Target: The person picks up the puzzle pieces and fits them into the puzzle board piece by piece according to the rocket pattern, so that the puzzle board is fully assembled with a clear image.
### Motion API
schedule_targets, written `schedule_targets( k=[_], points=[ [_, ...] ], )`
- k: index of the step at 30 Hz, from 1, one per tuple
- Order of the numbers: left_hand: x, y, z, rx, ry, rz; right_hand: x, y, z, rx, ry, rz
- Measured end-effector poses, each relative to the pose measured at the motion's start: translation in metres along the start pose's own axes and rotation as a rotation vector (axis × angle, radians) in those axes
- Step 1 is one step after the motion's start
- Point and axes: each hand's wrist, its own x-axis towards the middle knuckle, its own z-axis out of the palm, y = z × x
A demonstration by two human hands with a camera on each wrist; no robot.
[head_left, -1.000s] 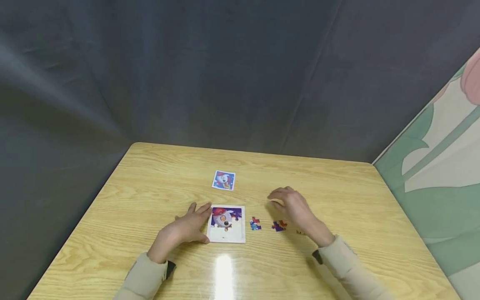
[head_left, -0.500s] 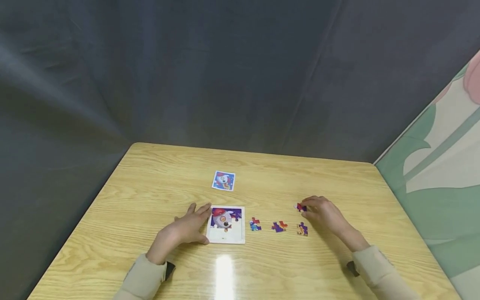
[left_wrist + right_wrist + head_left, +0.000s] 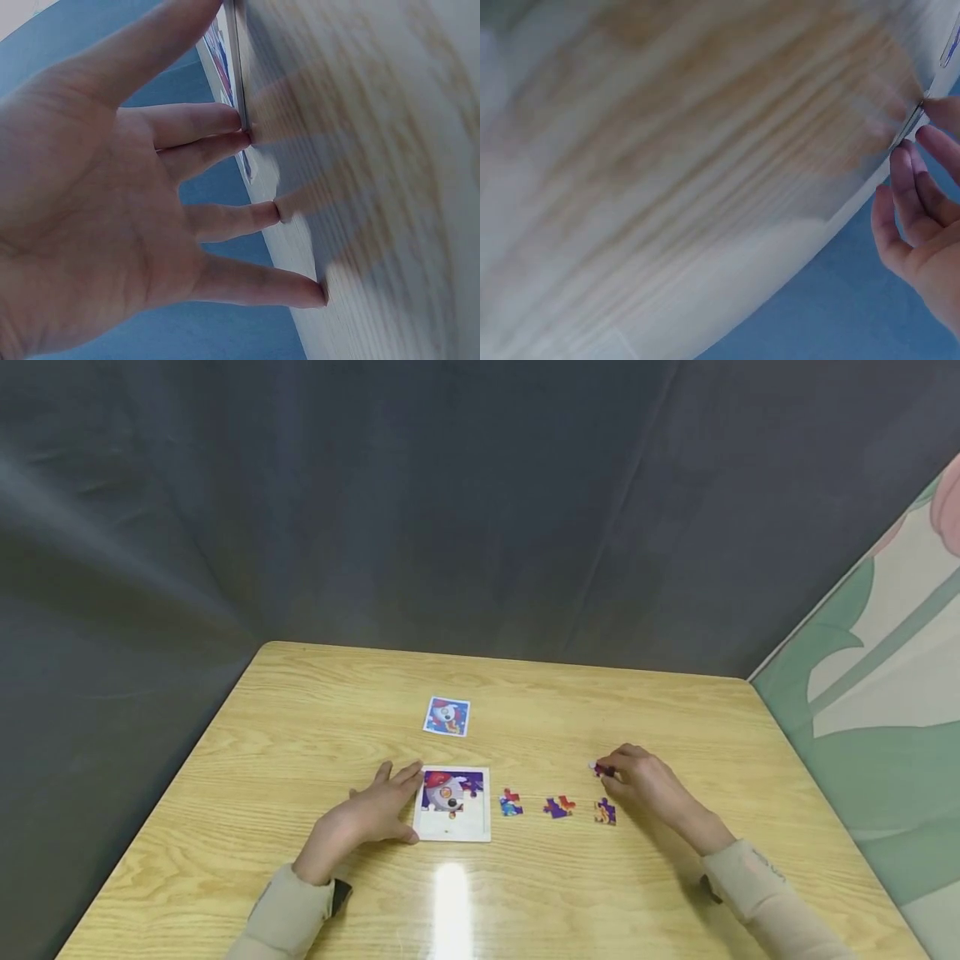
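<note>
A white-bordered puzzle tray (image 3: 453,832) lies on the table, its upper part filled with joined pieces showing a grey character in a red hat. My left hand (image 3: 372,808) rests at the tray's left edge, fingers spread and fairly straight, fingertips on the table and frame. On the right, my right hand (image 3: 651,785) pinches a dark red and purple puzzle piece (image 3: 597,769) between thumb and fingers, close over the table. The right wrist view shows that piece (image 3: 909,126) edge-on at the fingertips. Three loose pieces lie in a row: one blue and red (image 3: 511,803), one purple and orange (image 3: 559,807), one purple and yellow (image 3: 604,812).
A small picture card (image 3: 447,717) with the same character lies behind the tray. The wooden table (image 3: 337,710) ends at a dark curtain (image 3: 465,510) at the back. A leaf-patterned fabric (image 3: 892,710) runs along the right side.
My right hand has moved right, from above the loose pieces to the dark red and purple piece, and now pinches it. My left hand has stayed at the tray.
</note>
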Motion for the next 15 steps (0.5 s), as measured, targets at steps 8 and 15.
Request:
schedule_targets(
  k=[8, 15],
  points=[
    [0.001, 0.0, 0.0, 0.006, 0.0, -0.007, 0.001, 0.003, 0.001, 0.09, -0.019, 0.051],
    [0.002, 0.0, 0.002, 0.001, 0.007, -0.006, 0.009, -0.013, 0.004, 0.134, 0.003, 0.021]
  ],
)
